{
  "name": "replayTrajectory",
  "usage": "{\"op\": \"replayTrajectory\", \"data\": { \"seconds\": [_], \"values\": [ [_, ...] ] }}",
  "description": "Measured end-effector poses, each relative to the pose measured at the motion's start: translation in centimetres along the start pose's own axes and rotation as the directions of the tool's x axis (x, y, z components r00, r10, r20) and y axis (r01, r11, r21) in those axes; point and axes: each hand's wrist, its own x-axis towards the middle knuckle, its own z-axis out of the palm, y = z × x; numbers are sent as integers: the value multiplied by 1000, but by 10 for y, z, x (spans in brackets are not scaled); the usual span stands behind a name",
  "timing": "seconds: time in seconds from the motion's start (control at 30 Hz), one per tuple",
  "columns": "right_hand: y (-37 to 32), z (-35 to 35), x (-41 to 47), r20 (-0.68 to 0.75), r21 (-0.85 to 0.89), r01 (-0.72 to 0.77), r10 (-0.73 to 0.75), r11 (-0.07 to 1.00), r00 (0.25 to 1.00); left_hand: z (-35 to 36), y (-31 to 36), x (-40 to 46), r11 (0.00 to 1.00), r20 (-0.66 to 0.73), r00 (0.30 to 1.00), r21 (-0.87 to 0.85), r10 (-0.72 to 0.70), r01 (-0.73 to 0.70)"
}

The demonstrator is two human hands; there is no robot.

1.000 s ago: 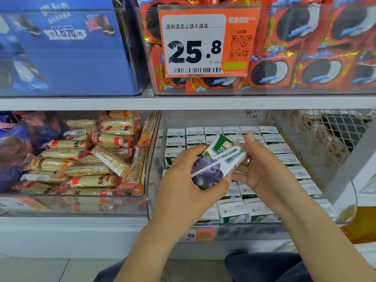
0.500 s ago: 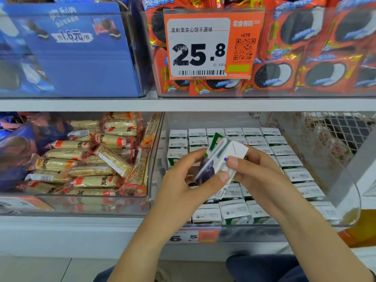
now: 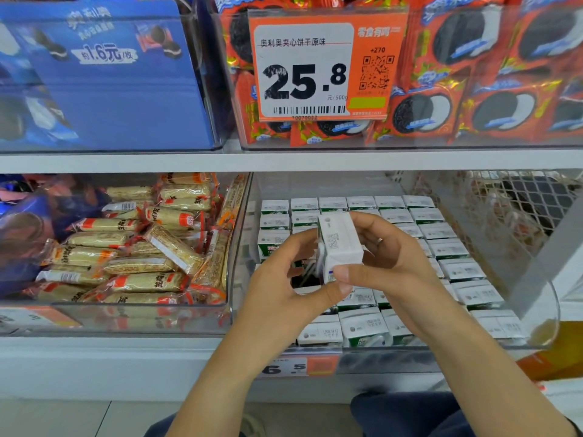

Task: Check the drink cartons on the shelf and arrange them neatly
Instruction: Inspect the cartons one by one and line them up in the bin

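Small white drink carton (image 3: 339, 244) held above clear plastic bin (image 3: 550, 313) of matching cartons.

Left hand (image 3: 284, 298) pinching carton's lower corner with thumb; right hand (image 3: 394, 263) curled round its far side. Rows of white-topped cartons (image 3: 441, 244) standing in bin, directly beneath held carton.

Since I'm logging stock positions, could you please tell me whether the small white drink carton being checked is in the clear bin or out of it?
Out: both hands hold the small white drink carton above the rows in the clear plastic bin.
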Motion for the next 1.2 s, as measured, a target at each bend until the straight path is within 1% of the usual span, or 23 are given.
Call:
{"op": "replayTrajectory", "data": {
  "seconds": [0.13,0.23,0.3,0.37,0.43,0.47,0.53,0.6,0.67,0.73,0.77,0.83,0.93,1.0,1.07,1.2],
  "values": [
    [1,1,0,-4,-34,-4,4,999,1000,0,1,0,999,-18,1000,-51,-3,2],
    [0,1,0,-14,-11,-34,34,999,999,-2,1,0,984,9,999,-171,-40,41],
    [-2,1,0,2,-7,-75,75,997,997,-4,0,1,959,-1,999,-280,-50,48],
    [-2,0,2,2,-1,-173,173,985,985,-8,0,1,924,-40,998,-382,-41,23],
    [0,-2,3,41,33,-302,301,953,953,-11,1,2,892,-75,997,-452,-17,-19],
    [-1,-2,3,77,63,-348,344,935,936,-13,1,2,880,-88,996,-473,-4,-39],
    [-2,-2,3,135,160,-401,382,902,914,-13,1,2,877,-106,994,-476,24,-72],
    [-2,-2,3,140,251,-410,386,877,912,-11,2,2,906,-139,988,-408,63,-115],
    [0,-2,4,99,301,-381,369,874,924,-10,0,2,941,-228,968,-294,103,-169],
    [1,-4,5,35,307,-325,330,894,943,-9,-2,2,974,-333,929,-97,162,-205],
    [1,-5,6,13,301,-297,308,906,951,-9,-3,2,977,-361,910,21,206,-213],
    [0,-9,6,-4,273,-247,258,930,966,-8,-4,1,946,-365,879,220,307,-239],
    [-2,-13,5,-8,251,-170,178,953,984,-3,-8,0,870,-301,860,409,412,-273],
    [-4,-13,4,-17,267,-125,134,956,991,-1,-10,-2,835,-273,858,480,435,-270],
    [-5,-10,3,-38,259,-85,98,962,994,0,-11,-1,820,-267,857,507,441,-264],
    [-5,-3,2,-115,156,5,14,988,993,1,-11,-1,806,-270,866,549,420,-220]
  ]
}}
